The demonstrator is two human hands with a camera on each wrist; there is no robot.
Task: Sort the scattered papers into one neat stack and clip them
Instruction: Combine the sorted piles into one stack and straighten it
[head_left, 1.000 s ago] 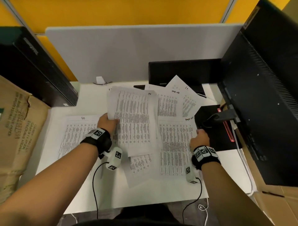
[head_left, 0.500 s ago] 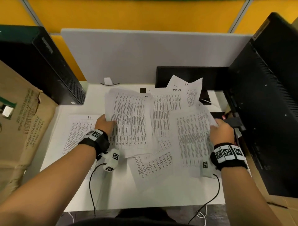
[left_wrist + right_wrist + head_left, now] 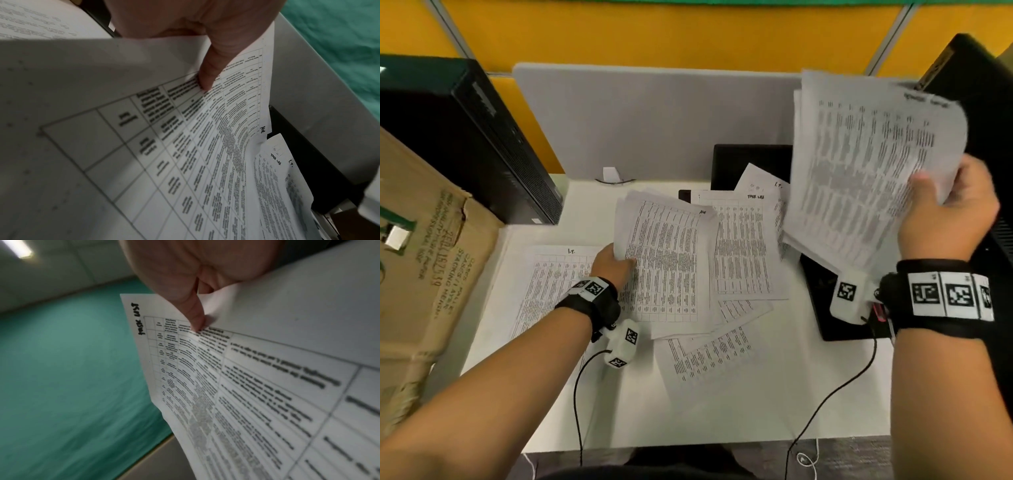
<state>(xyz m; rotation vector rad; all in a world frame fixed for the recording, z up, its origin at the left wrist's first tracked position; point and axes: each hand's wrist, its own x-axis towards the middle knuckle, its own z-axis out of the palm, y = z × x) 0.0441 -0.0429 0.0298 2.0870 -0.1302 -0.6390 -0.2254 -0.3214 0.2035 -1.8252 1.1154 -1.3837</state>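
Printed table sheets lie scattered over the white desk. My left hand pinches the left edge of a small bundle of sheets at the desk's middle; in the left wrist view the thumb presses on that bundle. My right hand holds another bundle of sheets high up at the right, thumb on its top sheet. More loose sheets stay flat on the desk, one at the left, one near the front. No clip is in view.
A black computer case and a cardboard box stand at the left. A black monitor rises at the right, with a black pad under it. A grey divider panel closes the back.
My right hand has picked its bundle off the desk's right side and lifted it high to the right. The left hand has kept its hold on the middle bundle.
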